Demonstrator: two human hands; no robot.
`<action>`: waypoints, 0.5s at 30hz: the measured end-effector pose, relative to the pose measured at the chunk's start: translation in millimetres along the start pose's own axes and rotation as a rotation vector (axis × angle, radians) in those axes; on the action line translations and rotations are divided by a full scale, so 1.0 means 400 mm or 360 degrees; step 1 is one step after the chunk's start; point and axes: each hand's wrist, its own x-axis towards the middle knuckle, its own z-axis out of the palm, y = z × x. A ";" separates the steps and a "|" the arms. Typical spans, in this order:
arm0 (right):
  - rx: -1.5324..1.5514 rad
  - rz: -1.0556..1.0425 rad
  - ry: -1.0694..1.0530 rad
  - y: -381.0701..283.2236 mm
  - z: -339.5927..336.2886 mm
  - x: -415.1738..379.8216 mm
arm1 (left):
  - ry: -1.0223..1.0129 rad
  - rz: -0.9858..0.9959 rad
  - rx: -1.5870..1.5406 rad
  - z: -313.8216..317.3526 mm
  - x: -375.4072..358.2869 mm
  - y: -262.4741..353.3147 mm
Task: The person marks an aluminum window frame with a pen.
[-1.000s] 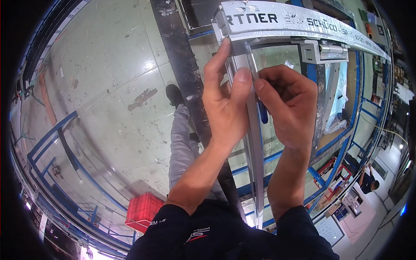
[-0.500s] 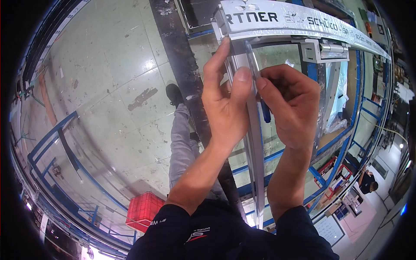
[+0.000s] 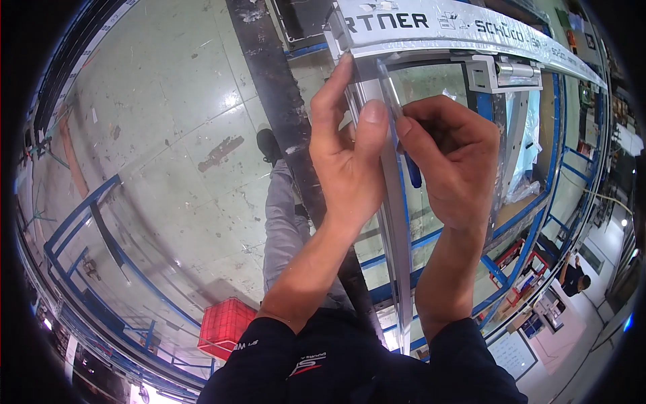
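Near the top centre, my left hand lies around a grey metal profile, its thumb on the face and its index fingertip up by the corner. To the right, my right hand pinches a slim clear tool with a blue end. The tool's upper tip rests at the profile's inner edge, below the film-covered top bar. My right hand's other fingers are curled and partly hidden.
A metal hinge-like fitting sits under the bar at the right. Blue metal racks stand on both sides. A red crate is on the floor at lower left. Another person is far off at the right.
Both hands keep nearly the same pose, with my left hand slightly further left. The distant person has shifted a little. The view has moved slightly.
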 end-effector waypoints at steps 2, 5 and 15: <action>0.0037 -0.0015 0.0023 0.009 0.001 0.002 | -0.0028 -0.0055 -0.0070 0.000 -0.002 0.014; 0.0008 -0.0034 0.0036 0.011 0.005 -0.002 | -0.0048 -0.0077 -0.0145 -0.001 -0.003 0.015; -0.0028 -0.0049 0.0029 0.005 -0.003 -0.002 | -0.0004 0.0037 0.0061 -0.003 0.001 0.004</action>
